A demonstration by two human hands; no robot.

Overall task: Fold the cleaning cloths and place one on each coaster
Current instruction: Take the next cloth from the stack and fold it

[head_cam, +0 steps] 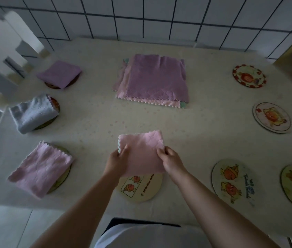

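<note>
- A stack of cloths is laid at the table's far middle.
- Three folded cloths are set on coasters along the left edge.
- Four bare coasters are spread along the right.
- A folded cloth is held by both hands above the near coaster.

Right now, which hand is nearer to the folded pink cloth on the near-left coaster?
Left. The left hand grips the held pink cloth's left edge, closer to the folded pink cloth; the right hand grips its right edge, farther away.
</note>
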